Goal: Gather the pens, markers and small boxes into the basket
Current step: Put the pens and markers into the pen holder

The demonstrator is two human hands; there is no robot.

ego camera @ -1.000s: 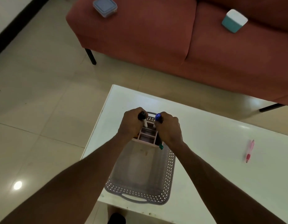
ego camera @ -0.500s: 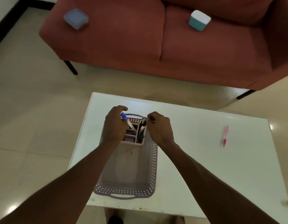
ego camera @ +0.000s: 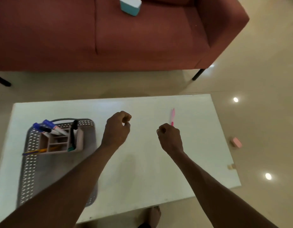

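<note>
A grey perforated basket [ego camera: 31,163] lies on the left of the white table [ego camera: 142,170]. Inside it stands a pink divided organiser [ego camera: 78,139] with blue-capped markers [ego camera: 48,125], a black marker [ego camera: 74,130] and a yellow pen [ego camera: 35,151]. My left hand [ego camera: 117,129] hovers right of the basket, fingers curled, holding nothing. My right hand [ego camera: 170,139] is curled too, empty, just short of a pink pen [ego camera: 172,116] lying on the table. A teal box with a white lid [ego camera: 130,5] sits on the sofa.
A red sofa [ego camera: 142,38] stands behind the table, on black legs. A small pink box [ego camera: 235,142] lies on the tiled floor right of the table, with a small cream piece [ego camera: 231,166] near the table's right edge. A bare foot [ego camera: 154,214] shows below the front edge.
Both hands have let go of the markers in the organiser and moved right, away from the basket. The view has swung right; the bluish box on the sofa's left is out of frame.
</note>
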